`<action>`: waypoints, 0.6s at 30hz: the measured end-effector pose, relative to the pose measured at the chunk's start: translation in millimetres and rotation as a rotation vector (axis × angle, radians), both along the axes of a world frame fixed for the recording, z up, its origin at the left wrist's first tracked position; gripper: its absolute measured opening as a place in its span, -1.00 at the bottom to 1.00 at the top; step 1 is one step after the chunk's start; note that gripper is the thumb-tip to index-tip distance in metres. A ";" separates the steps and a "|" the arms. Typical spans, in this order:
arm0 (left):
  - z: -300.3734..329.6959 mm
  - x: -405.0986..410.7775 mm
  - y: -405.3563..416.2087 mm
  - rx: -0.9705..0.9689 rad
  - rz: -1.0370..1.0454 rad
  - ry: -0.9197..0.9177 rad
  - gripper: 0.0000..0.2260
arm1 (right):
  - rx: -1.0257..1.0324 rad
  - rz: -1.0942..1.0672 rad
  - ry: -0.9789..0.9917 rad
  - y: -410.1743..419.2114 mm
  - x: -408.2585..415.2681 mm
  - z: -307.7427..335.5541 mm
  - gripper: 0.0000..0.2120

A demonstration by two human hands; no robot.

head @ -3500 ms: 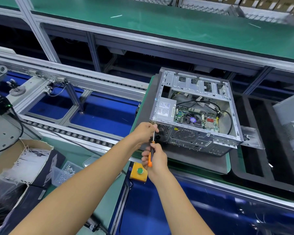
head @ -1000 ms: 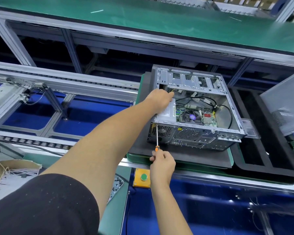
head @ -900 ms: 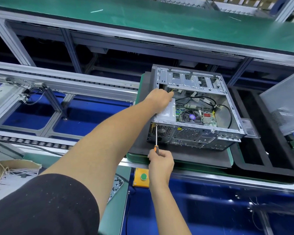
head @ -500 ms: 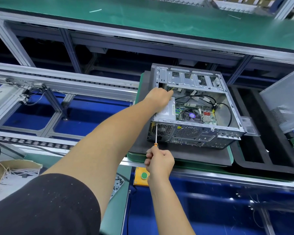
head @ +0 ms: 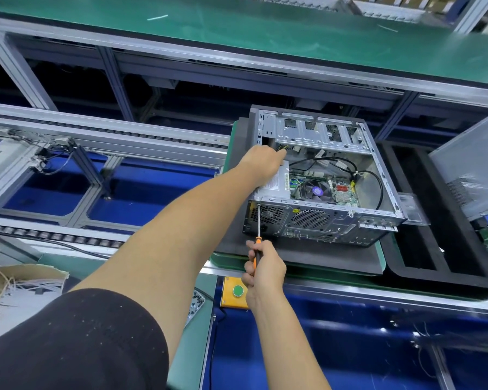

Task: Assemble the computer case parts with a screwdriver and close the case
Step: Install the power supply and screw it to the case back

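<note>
On case [head: 319,229] rear: right hand [head: 264,273] grips screwdriver [head: 257,235] | left hand [head: 262,164] rests on power supply [head: 278,182], grip hidden

Head-worn wide camera looks forward and down, close over the conveyor bench [head: 316,285].

Open computer case [head: 321,192] on dark mat [head: 307,256], left hand [head: 262,164] resting on power supply [head: 278,182], right hand [head: 264,270] gripping screwdriver [head: 257,235], tip at case's near-left corner.
</note>
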State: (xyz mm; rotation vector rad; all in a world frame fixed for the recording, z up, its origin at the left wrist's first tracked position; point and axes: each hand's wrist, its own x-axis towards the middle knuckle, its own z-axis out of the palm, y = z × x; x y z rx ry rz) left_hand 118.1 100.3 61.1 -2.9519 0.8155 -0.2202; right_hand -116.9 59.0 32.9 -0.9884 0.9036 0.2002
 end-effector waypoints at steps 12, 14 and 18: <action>-1.5 4.4 2.5 -0.134 0.017 0.083 -0.83 | -0.304 0.075 -0.077 0.7 -0.4 -4.8 -0.81; -4.1 7.1 3.7 -0.170 0.006 0.099 -0.86 | -0.308 0.100 -0.064 0.6 0.3 -5.6 -0.80; -8.3 10.4 5.4 -0.205 0.003 0.089 -0.89 | -0.323 0.086 -0.084 1.4 1.8 -5.3 -0.81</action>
